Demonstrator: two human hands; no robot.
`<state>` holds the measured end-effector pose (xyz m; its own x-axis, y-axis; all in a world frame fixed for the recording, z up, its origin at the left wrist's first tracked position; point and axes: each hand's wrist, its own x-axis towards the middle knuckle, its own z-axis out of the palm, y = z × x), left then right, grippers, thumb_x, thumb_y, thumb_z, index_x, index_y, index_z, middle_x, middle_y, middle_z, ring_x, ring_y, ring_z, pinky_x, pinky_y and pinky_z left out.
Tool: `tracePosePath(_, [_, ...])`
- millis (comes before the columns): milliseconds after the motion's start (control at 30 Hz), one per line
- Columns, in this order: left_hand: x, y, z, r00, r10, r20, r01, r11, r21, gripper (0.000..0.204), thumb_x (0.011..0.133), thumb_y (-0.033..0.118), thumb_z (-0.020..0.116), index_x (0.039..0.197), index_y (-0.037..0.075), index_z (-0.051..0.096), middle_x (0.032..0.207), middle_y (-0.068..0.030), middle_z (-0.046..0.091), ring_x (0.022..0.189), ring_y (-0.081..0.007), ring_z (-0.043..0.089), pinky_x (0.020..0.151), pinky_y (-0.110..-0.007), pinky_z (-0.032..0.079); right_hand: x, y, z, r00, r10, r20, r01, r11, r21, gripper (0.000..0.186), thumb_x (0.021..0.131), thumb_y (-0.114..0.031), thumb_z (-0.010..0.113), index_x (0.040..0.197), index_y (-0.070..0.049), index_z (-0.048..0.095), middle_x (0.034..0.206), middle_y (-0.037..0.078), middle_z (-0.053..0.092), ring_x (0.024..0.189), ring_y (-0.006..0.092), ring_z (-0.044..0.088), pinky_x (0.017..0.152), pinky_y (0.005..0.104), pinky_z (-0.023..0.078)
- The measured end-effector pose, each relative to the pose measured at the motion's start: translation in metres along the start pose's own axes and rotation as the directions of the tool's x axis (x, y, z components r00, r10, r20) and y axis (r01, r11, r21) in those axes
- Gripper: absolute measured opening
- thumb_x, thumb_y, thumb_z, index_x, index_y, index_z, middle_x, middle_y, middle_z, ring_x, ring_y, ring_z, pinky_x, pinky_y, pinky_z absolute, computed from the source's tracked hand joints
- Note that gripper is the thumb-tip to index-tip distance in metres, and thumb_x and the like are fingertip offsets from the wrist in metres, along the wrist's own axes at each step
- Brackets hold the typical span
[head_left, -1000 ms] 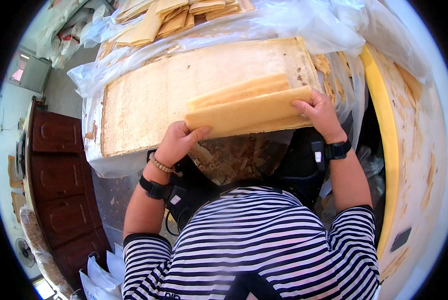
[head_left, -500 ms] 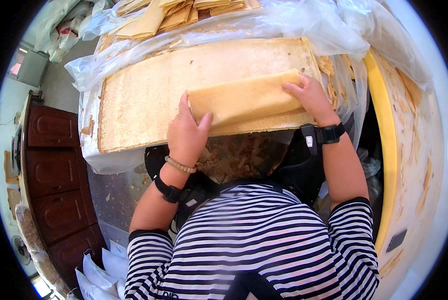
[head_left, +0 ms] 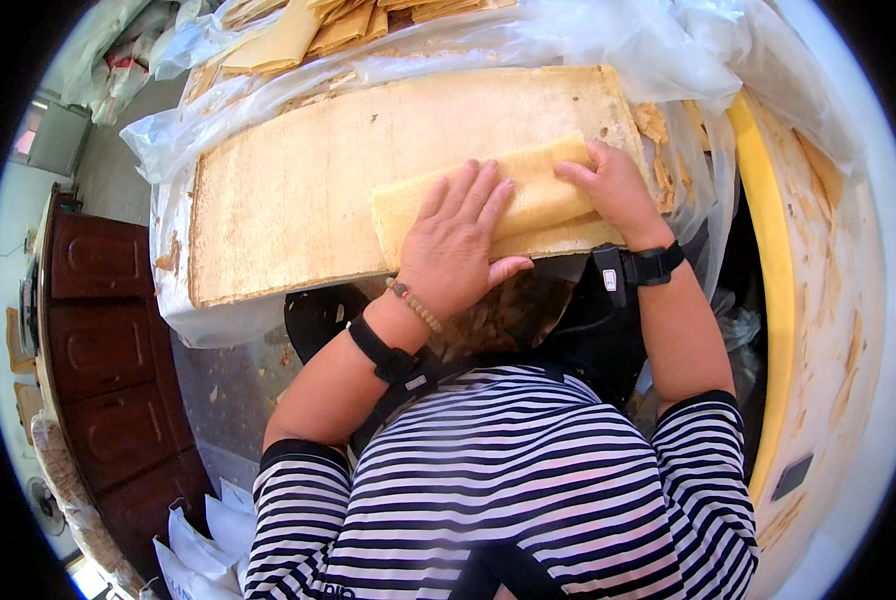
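A thin, yellowish folded sheet [head_left: 538, 180] lies slantwise across the near right part of a pale, flat board [head_left: 288, 170]. Flat on its left half rests my left hand [head_left: 456, 232], fingers stretched out and thumb apart near the board's front edge. At the sheet's right end, my right hand [head_left: 613, 190] grips it, with the thumb on top and the other fingers curled around the far corner. Part of the sheet is hidden beneath my left hand.
Stacked folded tan sheets [head_left: 338, 30] lie beyond the board, partly on crumpled clear plastic [head_left: 448, 55]. Torn scraps [head_left: 658, 150] sit at the board's right. A yellow-edged panel [head_left: 768, 260] stands to the right, dark red cabinets [head_left: 108, 350] to the left, white bags [head_left: 203, 545] lower left.
My left hand has left the sheet's left end, moved right and flattened on top of it. The sheet now lies flatter. My right hand stays at the right end.
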<state>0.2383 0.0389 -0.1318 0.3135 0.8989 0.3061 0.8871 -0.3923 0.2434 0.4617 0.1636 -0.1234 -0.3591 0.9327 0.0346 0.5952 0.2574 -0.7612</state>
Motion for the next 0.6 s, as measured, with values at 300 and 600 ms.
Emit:
tracePosePath(300, [-0.009,0.003,0.005,0.999,-0.049,0.024,0.047,0.998,0.052,0.091,0.081,0.061,0.068,0.149,0.005,0.041,0.158,-0.0159,0.035,0.149,-0.0329,0.026,0.121,-0.050,0.018,-0.008,-0.034,0.012,0.962,-0.198,-0.186,0.123,0.928,-0.352,0.043,0.087,-0.037,0.072,0.114,-0.004,0.068,0.110,0.021,0.068,0.101,0.0365,0.064,0.089,0.0444,0.049])
tracePosePath(600, [-0.002,-0.010,0.002,0.991,-0.057,0.124,0.051,0.997,0.050,0.091,0.081,0.056,0.071,0.148,0.003,0.040,0.159,-0.0164,0.033,0.150,-0.0352,0.024,0.121,-0.053,0.017,-0.031,-0.057,0.043,0.825,-0.563,0.049,0.468,0.632,-0.618,0.044,0.093,-0.036,0.061,0.132,-0.015,0.062,0.152,0.004,0.046,0.145,0.0248,0.035,0.119,0.0502,0.025])
